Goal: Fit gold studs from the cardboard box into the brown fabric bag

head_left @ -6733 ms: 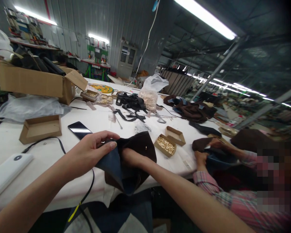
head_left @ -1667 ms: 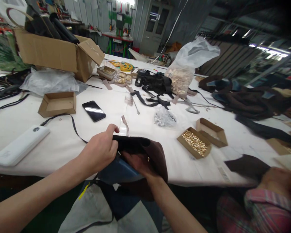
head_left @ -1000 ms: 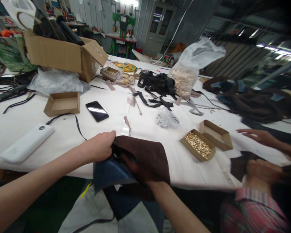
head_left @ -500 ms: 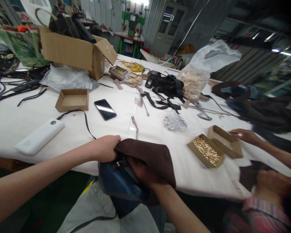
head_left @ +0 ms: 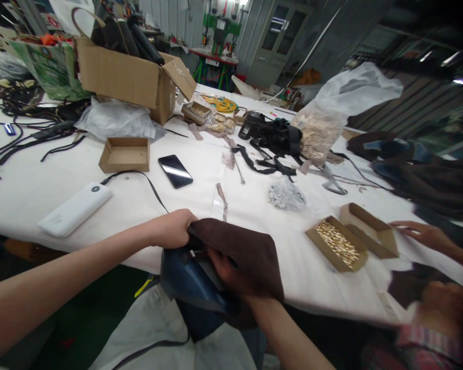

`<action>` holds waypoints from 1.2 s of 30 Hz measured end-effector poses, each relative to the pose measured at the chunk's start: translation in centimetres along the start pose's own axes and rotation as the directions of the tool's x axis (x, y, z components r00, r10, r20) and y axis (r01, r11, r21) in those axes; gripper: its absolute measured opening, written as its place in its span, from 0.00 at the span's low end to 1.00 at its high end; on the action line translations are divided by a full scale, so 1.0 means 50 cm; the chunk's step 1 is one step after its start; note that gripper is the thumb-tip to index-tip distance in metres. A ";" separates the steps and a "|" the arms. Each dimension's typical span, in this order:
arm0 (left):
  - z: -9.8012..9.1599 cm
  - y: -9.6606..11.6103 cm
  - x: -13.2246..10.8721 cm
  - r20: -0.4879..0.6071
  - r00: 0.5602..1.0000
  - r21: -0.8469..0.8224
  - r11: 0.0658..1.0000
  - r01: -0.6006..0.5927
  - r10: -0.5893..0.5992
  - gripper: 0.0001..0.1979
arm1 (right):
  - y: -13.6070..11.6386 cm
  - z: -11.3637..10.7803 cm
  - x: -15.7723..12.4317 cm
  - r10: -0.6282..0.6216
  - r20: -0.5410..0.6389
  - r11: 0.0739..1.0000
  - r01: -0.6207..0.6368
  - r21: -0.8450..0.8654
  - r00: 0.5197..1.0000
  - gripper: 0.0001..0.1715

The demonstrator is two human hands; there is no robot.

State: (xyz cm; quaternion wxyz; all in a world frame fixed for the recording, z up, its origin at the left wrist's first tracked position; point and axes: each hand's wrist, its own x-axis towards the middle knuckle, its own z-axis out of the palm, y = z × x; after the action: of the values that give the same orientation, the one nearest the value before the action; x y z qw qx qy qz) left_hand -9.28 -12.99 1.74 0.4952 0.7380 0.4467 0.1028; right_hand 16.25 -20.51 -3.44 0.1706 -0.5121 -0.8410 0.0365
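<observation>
Over my lap, at the table's near edge, is a floppy leather-like piece, brown on one face and shiny dark blue on the other; its exact kind I cannot make out. My left hand is closed on its upper left corner. Tucked into the fold, my right hand grips it from inside, the brown part covering some of the fingers. A small pale glint shows in the dark gap between the two hands. The blue part hangs below, towards my legs.
On the white table lie a power bank, a phone, an open small box, a bag of metal bits and a box of gold-coloured studs. At the right, a co-worker's hands are beside another box.
The view has shifted slightly, so the table items sit further right. Both my hands keep their hold on the brown and blue piece. The co-worker's hands have barely moved.
</observation>
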 end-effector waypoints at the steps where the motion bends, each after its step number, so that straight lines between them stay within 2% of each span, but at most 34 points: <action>1: 0.002 -0.008 0.003 0.004 1.000 -0.048 0.999 0.003 -0.002 0.12 | 0.000 0.001 0.000 -0.009 -0.018 1.000 0.008 -0.028 1.000 0.24; 5: 0.014 -0.037 0.013 0.003 1.000 -0.223 0.974 0.030 -0.030 0.12 | -0.002 0.003 0.002 -0.078 -0.201 0.989 0.050 -0.140 0.977 0.21; 8: 0.023 -0.048 0.014 -0.008 0.999 -0.322 0.945 0.046 -0.051 0.11 | -0.004 -0.001 0.007 -0.111 -0.243 0.986 0.075 -0.151 0.964 0.20; 12: 0.031 -0.056 0.009 -0.022 0.998 -0.426 0.904 0.037 -0.051 0.10 | 0.003 0.004 0.005 -0.172 -0.226 0.966 0.119 -0.232 0.959 0.21; 15: 0.034 -0.067 0.007 -0.020 0.999 -0.479 0.878 0.030 -0.044 0.11 | 0.011 0.012 0.001 -0.170 -0.199 0.954 0.111 -0.277 0.965 0.20; 19: 0.030 -0.084 0.010 0.025 1.000 -0.517 0.856 0.011 0.002 0.10 | 0.015 0.014 0.000 -0.135 -0.085 0.963 0.110 -0.247 0.987 0.16; 24: 0.018 -0.093 0.007 0.061 0.996 -0.515 0.857 -0.023 0.063 0.09 | 0.014 0.015 -0.006 -0.085 -0.023 0.969 0.077 -0.234 0.996 0.15; 29: 0.003 -0.089 -0.005 0.113 0.987 -0.510 0.859 -0.043 0.117 0.13 | 0.018 0.017 -0.008 -0.028 0.025 0.978 0.032 -0.206 0.999 0.24; 33: -0.002 -0.085 -0.014 0.137 0.981 -0.501 0.864 -0.050 0.136 0.13 | 0.023 0.027 -0.011 -0.028 0.054 0.987 0.036 -0.154 0.998 0.24; 36: -0.001 -0.083 -0.019 0.143 0.981 -0.502 0.864 -0.041 0.130 0.14 | 0.026 0.039 -0.018 -0.015 0.031 0.992 0.018 -0.121 0.999 0.22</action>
State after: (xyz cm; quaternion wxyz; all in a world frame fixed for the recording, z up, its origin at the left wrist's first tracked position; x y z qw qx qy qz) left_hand -12.16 -13.24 -1.35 0.6998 0.6110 0.3275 0.1721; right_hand 17.09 -20.48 -5.81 0.1267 -0.5139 -0.8484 -0.0083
